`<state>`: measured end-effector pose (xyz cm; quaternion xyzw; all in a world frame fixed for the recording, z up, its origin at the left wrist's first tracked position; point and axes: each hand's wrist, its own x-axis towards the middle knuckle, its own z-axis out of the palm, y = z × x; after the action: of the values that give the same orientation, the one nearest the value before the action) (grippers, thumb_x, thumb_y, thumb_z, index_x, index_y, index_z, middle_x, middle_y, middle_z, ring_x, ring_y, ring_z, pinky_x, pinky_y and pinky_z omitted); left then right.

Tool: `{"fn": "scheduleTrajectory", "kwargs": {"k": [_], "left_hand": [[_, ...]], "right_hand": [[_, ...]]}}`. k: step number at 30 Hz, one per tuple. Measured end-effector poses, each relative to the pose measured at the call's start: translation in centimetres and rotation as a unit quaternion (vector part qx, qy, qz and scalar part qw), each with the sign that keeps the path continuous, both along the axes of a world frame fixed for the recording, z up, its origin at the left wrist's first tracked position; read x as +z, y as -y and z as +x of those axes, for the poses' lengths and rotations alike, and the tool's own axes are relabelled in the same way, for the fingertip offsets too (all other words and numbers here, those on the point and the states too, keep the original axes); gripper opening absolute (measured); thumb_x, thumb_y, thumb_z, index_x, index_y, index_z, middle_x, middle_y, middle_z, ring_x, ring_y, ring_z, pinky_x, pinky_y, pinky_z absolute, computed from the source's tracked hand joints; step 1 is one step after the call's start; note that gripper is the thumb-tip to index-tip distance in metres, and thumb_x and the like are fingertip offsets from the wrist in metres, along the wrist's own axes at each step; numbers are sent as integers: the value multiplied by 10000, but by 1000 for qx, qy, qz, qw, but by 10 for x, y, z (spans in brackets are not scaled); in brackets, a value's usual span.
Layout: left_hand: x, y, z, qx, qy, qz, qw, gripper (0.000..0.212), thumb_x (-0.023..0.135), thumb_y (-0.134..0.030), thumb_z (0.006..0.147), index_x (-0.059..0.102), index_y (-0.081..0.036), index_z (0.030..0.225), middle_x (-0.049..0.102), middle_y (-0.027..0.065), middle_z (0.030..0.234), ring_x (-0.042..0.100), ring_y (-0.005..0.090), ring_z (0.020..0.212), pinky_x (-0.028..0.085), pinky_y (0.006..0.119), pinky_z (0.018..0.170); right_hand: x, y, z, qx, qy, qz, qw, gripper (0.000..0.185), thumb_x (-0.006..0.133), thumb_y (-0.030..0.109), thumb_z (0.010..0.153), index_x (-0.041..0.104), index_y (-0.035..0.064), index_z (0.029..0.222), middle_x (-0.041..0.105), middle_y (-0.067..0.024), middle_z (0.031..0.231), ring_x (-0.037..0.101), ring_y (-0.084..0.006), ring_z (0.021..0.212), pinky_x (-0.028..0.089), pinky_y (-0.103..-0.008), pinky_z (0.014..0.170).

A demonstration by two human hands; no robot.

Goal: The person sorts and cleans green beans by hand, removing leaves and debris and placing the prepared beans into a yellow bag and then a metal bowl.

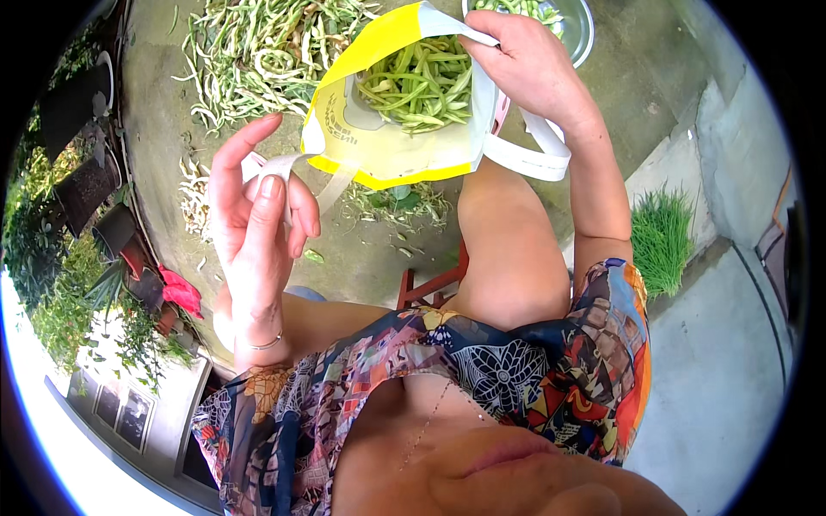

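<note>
A yellow and white bag [400,158] hangs tilted before me, its mouth wide, with green bean pods [426,87] inside. My right hand [526,61] pinches the bag's upper right rim, and a white strap loops below it. At the left, my left hand [264,193] has the bag's other white strap [279,169] running between thumb and fingers; the index finger is stretched out. A metal bowl [586,32] holding green pieces stands behind my right hand, partly hidden by it.
A large heap of bean pods [258,58] lies on the concrete ground beyond the bag. Smaller piles of pods [193,200] and trimmings [400,206] are nearer. A red stool [429,287] is by my leg, and green stalks [663,242] lie at the right.
</note>
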<state>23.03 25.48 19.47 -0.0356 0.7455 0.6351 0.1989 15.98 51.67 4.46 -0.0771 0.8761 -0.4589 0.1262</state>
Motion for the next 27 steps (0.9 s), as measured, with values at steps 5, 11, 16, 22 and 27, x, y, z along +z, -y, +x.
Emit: {"fn": "scheduleTrajectory", "kwargs": {"k": [5,11,16,22,27], "left_hand": [[-33,21,-29,133,10,34,990,362,478,-108,992,454,-30,1345,606,107,962,456,88,641,422,244,656],[-36,54,-27,148,-3,56,987,372,519,-121,982,456,-21,1335,606,77,889,422,76,591,374,232,612],[-39,44,-32,133,-4,59,989,359,519,-127,984,466,-14,1320,569,47,831,410,71,591,347,224,605],[-39,34,-32,119,12,35,992,316,504,-130,988,501,-30,1288,562,33,824,447,74,631,392,226,645],[-44,39,-26,119,23,31,992,307,488,-123,993,503,-32,1286,554,28,826,462,77,639,404,240,657]], "right_hand": [[-81,-25,-34,116,151,-127,974,817,823,297,737,398,60,1393,488,-168,1334,558,-266,1113,479,-398,931],[-171,-89,46,-183,233,-162,941,329,549,304,972,696,19,896,652,-13,738,588,-65,680,466,-223,623],[-250,-55,117,-183,155,161,957,202,665,245,832,652,57,907,657,-168,951,639,-335,895,514,-422,752],[-236,-44,108,-144,28,214,966,183,699,151,783,575,67,890,611,-158,997,612,-361,891,496,-460,750],[-173,-77,63,-114,-83,138,980,199,697,140,787,592,61,937,640,-93,862,585,-330,937,485,-438,777]]}}
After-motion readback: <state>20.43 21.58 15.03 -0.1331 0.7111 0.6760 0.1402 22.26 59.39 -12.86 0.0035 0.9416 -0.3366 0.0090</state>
